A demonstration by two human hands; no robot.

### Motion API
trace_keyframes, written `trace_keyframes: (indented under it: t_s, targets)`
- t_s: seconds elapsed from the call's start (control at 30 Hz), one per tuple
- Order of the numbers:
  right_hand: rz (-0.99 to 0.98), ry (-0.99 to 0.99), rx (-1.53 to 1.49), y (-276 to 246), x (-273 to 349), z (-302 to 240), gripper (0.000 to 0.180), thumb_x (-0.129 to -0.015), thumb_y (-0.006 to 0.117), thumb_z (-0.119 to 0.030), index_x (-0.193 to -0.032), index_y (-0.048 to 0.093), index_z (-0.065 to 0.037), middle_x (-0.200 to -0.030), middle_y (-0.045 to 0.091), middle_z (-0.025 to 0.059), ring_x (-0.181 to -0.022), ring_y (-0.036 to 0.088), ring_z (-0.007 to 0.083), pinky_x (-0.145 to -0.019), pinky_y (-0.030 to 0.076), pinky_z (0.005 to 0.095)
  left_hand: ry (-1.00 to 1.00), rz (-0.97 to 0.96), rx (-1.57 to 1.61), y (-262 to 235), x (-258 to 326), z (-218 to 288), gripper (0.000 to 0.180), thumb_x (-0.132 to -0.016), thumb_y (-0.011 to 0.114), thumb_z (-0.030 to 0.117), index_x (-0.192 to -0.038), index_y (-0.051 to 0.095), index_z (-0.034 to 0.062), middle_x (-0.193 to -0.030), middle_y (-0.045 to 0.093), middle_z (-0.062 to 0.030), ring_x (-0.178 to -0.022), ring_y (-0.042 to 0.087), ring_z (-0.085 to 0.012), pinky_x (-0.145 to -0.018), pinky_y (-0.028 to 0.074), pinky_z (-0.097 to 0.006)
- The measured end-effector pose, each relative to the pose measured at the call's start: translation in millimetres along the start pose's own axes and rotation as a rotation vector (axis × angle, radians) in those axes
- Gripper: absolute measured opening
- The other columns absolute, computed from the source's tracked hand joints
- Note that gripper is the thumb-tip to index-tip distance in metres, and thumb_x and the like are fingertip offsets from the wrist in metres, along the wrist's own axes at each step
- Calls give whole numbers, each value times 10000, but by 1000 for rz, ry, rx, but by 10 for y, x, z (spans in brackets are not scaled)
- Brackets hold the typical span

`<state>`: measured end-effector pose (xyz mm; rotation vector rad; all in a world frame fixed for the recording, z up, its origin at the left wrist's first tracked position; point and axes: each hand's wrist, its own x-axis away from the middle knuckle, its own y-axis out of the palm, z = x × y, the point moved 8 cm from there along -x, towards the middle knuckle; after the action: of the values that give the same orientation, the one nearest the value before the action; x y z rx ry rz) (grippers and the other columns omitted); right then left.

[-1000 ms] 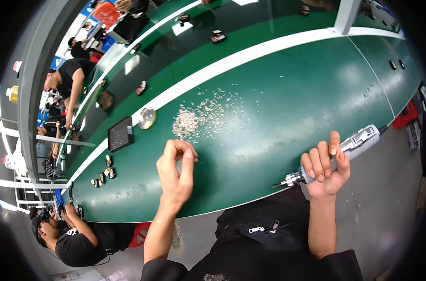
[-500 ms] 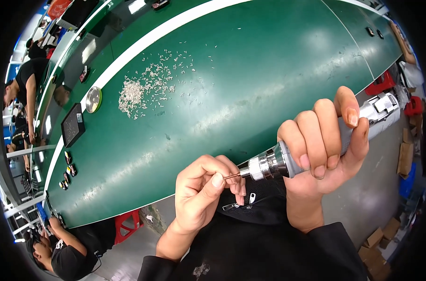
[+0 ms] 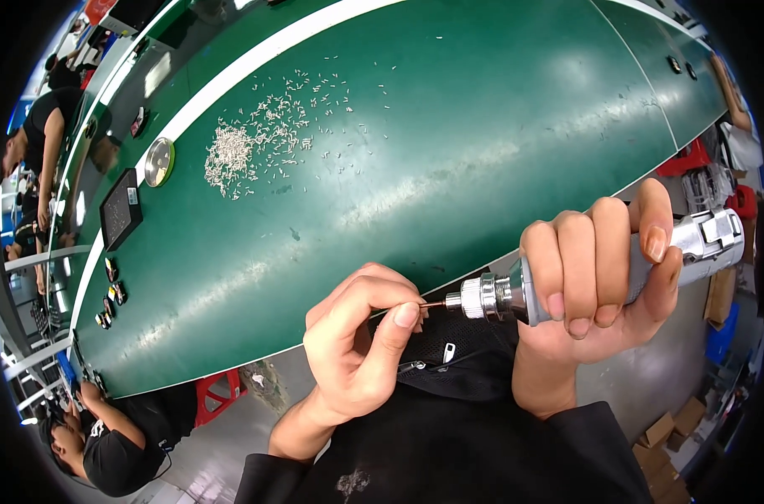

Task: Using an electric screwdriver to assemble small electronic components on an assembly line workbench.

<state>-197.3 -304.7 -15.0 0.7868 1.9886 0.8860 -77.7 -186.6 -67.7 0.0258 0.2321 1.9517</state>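
My right hand (image 3: 596, 290) is wrapped round the grey body of a powered screwdriver (image 3: 708, 262), held nearly level above the table's near edge. The tool's silver, ridged collar (image 3: 480, 297) points left. Out of it sticks a thin copper-coloured bit (image 3: 435, 304). My left hand (image 3: 353, 340) pinches the outer end of this bit between thumb and forefinger, so its tip is hidden. Beyond both hands, a heap of tiny pale rod-shaped pieces (image 3: 229, 154) lies on the green table (image 3: 499, 109), with many more strewn to its right.
A round dish (image 3: 171, 166) and a black tray (image 3: 113, 231) stand at the table's left, near small dark parts (image 3: 113, 292). One person (image 3: 117, 441) sits at lower left, another (image 3: 50, 126) works farther back. Cardboard boxes (image 3: 688, 420) stand on the floor at right.
My right hand and the screwdriver have shifted right and slightly down. The left hand has moved a little left, and its fingers are drawn in closer round the bit. The whole view has shifted slightly.
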Motion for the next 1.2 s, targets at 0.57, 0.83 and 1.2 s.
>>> trace_keyframes:
  t_s: [0.57, 0.83, 1.2]
  targets:
    - [455, -18, -7, -749, 235, 293, 94, -965, 431, -171, -918, 431, -89, -541, 355, -26, -443, 352, 79, -513, 367, 256, 139, 411, -1284, -2095, -938, 610, 224, -911, 535, 121, -1082, 586, -14, -996, 575, -198, -881, 592, -280, -749, 483, -355]
    - [437, 2, -32, -779, 327, 338, 136, -946, 474, -184, -874, 402, -94, -515, 361, -24, -404, 360, 82, -462, 379, 257, -224, 558, -1761, -3775, -1639, 573, 598, -817, 629, 459, -1155, 514, -21, -1083, 558, -297, -1024, 542, -443, -880, 445, -455]
    - [396, 67, -78, -791, 360, 297, 127, -935, 492, -204, -871, 440, -107, -503, 365, -15, -407, 375, 101, -477, 381, 278, -45, 473, -1722, -3899, -1810, 532, 337, -791, 621, 142, -1084, 571, -17, -974, 642, -210, -930, 605, -373, -837, 474, -445]
